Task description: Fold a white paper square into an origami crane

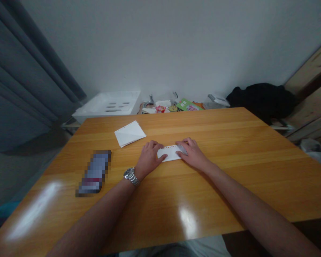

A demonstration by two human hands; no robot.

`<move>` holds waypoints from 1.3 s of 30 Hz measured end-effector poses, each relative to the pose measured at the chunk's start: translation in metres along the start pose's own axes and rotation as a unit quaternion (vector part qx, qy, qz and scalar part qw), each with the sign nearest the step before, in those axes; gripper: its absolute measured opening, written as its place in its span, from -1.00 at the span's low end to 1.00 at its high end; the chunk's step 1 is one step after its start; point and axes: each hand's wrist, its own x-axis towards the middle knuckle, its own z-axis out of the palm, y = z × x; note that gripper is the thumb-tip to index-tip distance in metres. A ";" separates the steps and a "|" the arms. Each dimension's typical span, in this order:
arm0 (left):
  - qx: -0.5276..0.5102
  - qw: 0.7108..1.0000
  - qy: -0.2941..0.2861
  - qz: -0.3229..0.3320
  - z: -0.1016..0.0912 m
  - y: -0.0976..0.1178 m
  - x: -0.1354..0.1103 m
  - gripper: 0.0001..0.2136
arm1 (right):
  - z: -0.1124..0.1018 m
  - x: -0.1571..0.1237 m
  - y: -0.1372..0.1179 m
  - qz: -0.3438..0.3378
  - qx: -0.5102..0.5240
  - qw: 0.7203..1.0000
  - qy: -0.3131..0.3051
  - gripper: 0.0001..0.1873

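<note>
While I watched remotely, left hand (149, 155) and right hand (192, 152) gripped the ends of a paper strip (171, 153), seemingly mid-fold. Even creasing seemed needed next.

White tray (96, 102) near grey curtain (32, 67)

Sheets (130, 134) on table (230, 142), behind and left of paper strip (171, 153).

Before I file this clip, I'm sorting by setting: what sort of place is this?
Likely a room in a home: a grey curtain, a glossy wooden table and small items behind it.
</note>
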 end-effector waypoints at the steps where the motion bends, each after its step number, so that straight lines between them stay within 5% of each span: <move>1: -0.004 1.000 0.000 0.002 0.000 0.000 0.000 -0.68 | 0.000 0.000 0.000 0.003 -0.004 1.000 -0.003 -0.59; 11: -0.075 0.997 -0.021 0.006 -0.005 0.004 0.000 -0.81 | 0.000 -0.004 -0.001 0.002 0.030 1.000 0.007 -0.75; 17: -0.179 0.984 -0.015 0.000 -0.009 0.012 -0.002 -0.82 | -0.008 -0.004 -0.007 0.062 0.106 0.992 -0.007 -0.72; 23: -0.231 0.969 0.007 -0.086 -0.006 0.010 -0.003 -0.75 | -0.015 -0.004 -0.008 0.082 0.202 0.976 -0.021 -0.72; 34: -0.316 0.942 -0.009 -0.116 -0.003 0.014 -0.004 -0.75 | -0.028 -0.001 -0.016 -0.010 0.078 0.997 0.005 -0.74; 39: -0.299 0.948 -0.008 -0.109 -0.003 0.017 -0.005 -0.75 | -0.025 -0.002 -0.018 0.018 0.157 0.987 -0.038 -0.77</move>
